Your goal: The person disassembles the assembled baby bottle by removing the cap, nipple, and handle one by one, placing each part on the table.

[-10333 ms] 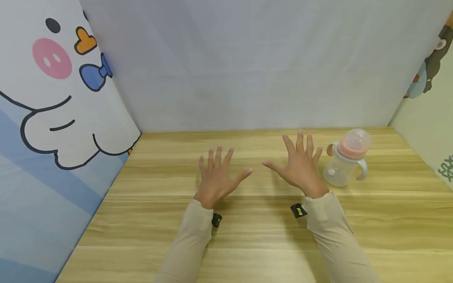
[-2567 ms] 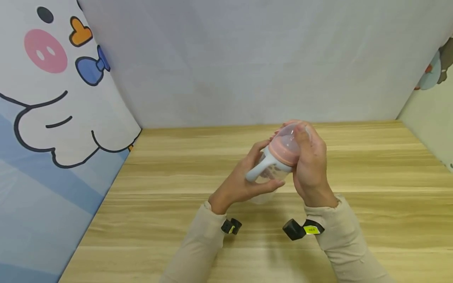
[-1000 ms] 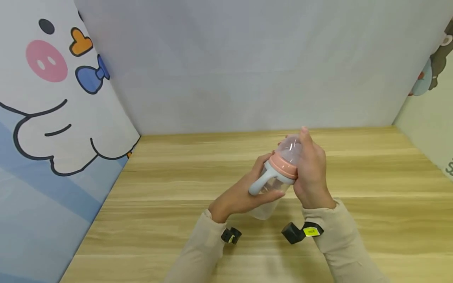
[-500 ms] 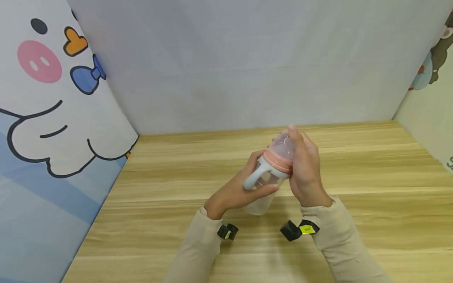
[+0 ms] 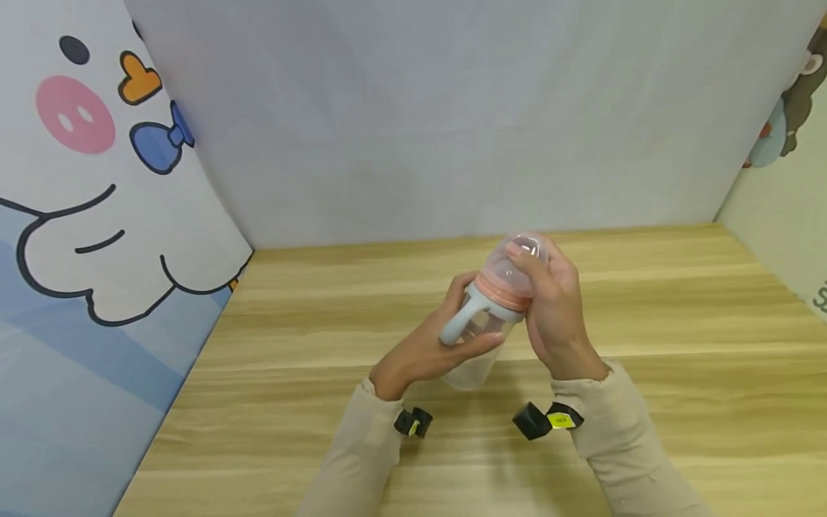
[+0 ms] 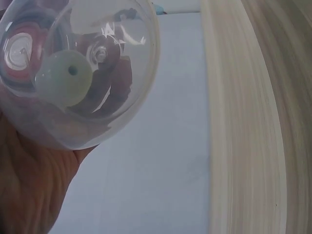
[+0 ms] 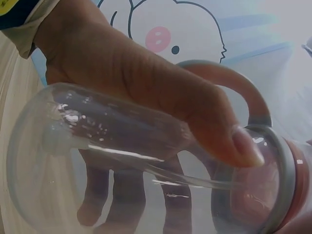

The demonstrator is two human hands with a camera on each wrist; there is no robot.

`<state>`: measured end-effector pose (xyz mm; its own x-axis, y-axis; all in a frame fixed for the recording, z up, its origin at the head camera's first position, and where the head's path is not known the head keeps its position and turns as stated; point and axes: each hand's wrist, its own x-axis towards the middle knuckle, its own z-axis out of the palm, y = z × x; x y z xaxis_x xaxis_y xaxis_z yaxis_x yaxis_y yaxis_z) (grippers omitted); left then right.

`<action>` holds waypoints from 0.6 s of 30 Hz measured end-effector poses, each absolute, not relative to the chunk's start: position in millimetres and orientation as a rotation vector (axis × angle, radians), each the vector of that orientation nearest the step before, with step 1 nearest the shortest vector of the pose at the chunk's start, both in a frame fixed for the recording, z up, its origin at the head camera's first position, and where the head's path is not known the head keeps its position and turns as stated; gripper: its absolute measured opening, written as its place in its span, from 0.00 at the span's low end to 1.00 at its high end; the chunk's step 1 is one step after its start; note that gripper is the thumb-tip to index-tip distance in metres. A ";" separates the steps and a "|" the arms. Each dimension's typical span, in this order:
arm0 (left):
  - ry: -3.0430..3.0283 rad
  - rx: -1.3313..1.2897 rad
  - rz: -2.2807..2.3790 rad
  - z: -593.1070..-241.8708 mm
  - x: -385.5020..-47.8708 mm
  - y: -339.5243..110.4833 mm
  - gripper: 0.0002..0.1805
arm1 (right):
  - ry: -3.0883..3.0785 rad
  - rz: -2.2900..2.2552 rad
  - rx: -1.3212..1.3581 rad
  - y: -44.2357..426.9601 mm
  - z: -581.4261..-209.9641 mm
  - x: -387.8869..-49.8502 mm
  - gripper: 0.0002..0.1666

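A clear baby bottle with a pink collar and pale blue handles is held tilted above the table, its top pointing away. My left hand grips the body under the collar, thumb along the near side; the right wrist view shows its fingers through the clear wall. My right hand holds the translucent dome cap, thumb bent across it and the other fingers mostly hidden behind. In the left wrist view the bottle's base fills the upper left, with a straw weight inside.
The wood-grain table spreads under both hands. A pale cloth wall stands at its back edge. Printed cartoon panels border the left and right sides.
Earlier the bottle stood on the table at the right, both hands spread apart from it; now both hold it. In the last half second my right thumb has bent across the dome cap.
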<state>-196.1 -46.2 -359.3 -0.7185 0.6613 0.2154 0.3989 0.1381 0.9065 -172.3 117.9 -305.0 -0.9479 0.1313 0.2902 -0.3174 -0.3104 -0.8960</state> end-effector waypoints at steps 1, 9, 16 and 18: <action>2.174 1.043 1.617 -359.5 -196.2 -46.2 0.40 | -1.654 2.319 0.248 118.0 -304.8 -172.1 0.09; 2.168 1.024 1.599 -363.8 -197.4 -48.0 0.41 | -1.739 2.248 0.303 121.8 -303.4 -169.0 0.18; 2.188 1.038 1.592 -361.8 -200.6 -48.8 0.42 | -1.758 2.188 0.362 123.4 -300.8 -170.1 0.19; 2.198 1.029 1.590 -362.2 -201.0 -48.7 0.42 | -1.756 2.176 0.358 123.7 -300.6 -170.4 0.19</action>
<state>-201.0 -48.7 -362.2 -0.7233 0.6601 0.2026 0.3990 0.1601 0.9029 -170.4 123.7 -300.6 -0.9169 0.0903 0.3887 -0.3990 -0.1922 -0.8966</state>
